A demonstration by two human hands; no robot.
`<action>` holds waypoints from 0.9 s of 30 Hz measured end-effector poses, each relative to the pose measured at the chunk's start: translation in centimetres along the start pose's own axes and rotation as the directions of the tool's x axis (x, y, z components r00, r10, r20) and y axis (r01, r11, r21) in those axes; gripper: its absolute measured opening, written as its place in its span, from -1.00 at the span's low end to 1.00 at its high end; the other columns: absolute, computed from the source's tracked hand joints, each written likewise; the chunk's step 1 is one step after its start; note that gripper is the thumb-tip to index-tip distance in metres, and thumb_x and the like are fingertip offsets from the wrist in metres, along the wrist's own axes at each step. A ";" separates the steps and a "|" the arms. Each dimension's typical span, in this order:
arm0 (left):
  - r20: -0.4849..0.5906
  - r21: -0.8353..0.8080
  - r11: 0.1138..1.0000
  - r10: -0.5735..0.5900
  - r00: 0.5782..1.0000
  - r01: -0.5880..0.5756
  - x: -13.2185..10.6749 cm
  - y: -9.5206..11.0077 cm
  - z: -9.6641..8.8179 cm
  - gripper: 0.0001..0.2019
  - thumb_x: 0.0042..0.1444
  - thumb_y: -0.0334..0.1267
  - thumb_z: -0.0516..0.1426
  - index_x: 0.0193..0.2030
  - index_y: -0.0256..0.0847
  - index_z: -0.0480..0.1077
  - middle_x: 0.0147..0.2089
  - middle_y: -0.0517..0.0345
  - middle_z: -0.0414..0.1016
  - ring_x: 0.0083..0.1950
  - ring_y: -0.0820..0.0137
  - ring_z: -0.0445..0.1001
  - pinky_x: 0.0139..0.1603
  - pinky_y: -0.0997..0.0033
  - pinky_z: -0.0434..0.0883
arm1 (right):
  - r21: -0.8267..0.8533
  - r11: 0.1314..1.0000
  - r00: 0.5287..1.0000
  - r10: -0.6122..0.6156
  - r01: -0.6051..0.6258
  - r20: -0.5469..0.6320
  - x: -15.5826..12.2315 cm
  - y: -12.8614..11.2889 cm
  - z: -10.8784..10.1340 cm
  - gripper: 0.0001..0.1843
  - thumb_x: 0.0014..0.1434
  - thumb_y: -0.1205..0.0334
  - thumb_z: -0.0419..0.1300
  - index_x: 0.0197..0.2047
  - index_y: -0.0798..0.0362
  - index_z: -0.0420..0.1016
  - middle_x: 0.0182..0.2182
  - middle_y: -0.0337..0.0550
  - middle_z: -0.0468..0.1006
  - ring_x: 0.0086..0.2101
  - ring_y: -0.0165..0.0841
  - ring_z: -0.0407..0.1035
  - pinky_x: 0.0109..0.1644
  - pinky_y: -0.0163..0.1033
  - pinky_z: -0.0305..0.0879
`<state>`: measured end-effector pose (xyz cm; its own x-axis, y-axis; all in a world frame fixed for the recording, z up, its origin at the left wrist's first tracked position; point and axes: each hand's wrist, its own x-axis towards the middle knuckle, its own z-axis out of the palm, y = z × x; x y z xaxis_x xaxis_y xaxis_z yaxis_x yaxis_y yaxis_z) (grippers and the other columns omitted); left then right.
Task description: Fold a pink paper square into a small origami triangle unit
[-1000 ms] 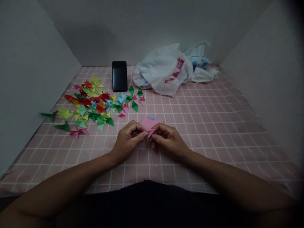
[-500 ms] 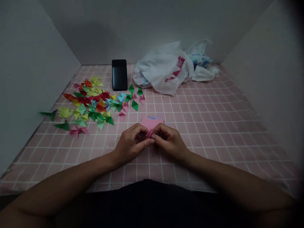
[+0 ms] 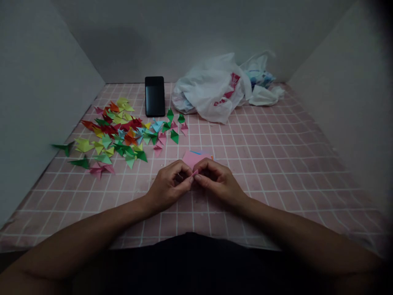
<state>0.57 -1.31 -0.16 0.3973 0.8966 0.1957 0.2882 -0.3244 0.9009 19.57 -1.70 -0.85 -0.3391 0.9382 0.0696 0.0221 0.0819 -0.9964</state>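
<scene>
Between my two hands is a small folded piece of pink paper [image 3: 195, 173], mostly covered by my fingertips. My left hand [image 3: 170, 182] pinches it from the left, thumb against forefinger. From the other side my right hand [image 3: 219, 180] grips it in the same way, so the fingertips of both hands nearly meet. Just beyond them, flat on the cloth, lie sheets of coloured paper [image 3: 196, 156], pink on top with blue and orange edges showing. My hands hide the near part of these sheets.
Many folded paper cranes [image 3: 123, 133] in several colours spread over the left of the pink checked tablecloth [image 3: 276, 164]. Behind them a black phone [image 3: 154, 96] stands propped up. A crumpled white plastic bag [image 3: 211, 88] and a smaller blue-and-white packet [image 3: 259, 78] lie by the back wall.
The pink paper between my fingers shows less and looks narrower now. My fingertips have drawn slightly closer around it; everything else stays in place.
</scene>
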 end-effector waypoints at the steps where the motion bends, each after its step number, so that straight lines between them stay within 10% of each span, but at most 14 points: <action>1: -0.005 -0.009 1.000 -0.003 1.000 0.003 0.0 0.0 0.1 -0.91 0.20 -0.31 0.17 -0.33 -0.23 0.38 -0.36 0.18 0.43 -0.36 0.47 0.43 -0.36 0.50 0.37 | 0.024 1.000 1.000 0.002 -0.002 0.002 0.0 0.0 0.0 -0.88 0.19 0.21 0.30 -0.27 0.04 0.45 -0.36 -0.21 0.48 -0.35 -0.39 0.36 -0.27 -0.25 0.29; 18: -0.035 0.085 0.990 0.117 0.993 -0.114 0.0 -0.4 -0.1 -0.97 0.22 -0.40 0.21 -0.25 -0.23 0.44 -0.31 0.17 0.45 -0.32 0.48 0.45 -0.35 0.53 0.39 | 0.151 0.987 0.999 -0.054 0.053 0.000 0.4 0.4 -0.1 -0.87 0.20 0.21 0.34 -0.26 0.00 0.47 -0.33 -0.22 0.47 -0.30 -0.37 0.38 -0.20 -0.23 0.33; 27: -0.039 0.195 0.944 0.280 0.959 -0.268 0.1 -0.5 -0.2 -0.90 0.19 -0.50 0.18 -0.25 -0.23 0.38 -0.24 0.10 0.44 -0.25 0.45 0.44 -0.34 0.53 0.46 | -0.091 0.976 0.980 -0.198 0.196 -0.010 0.2 0.2 -0.2 -0.92 0.24 0.33 0.26 -0.22 -0.01 0.43 -0.26 -0.18 0.48 -0.25 -0.35 0.40 -0.24 -0.24 0.33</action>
<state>0.28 -0.98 -0.48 0.4282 0.7807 0.4551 0.3354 -0.6050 0.7221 19.68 -1.45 -1.01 -0.3272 0.9068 0.2659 0.0405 0.2946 -0.9548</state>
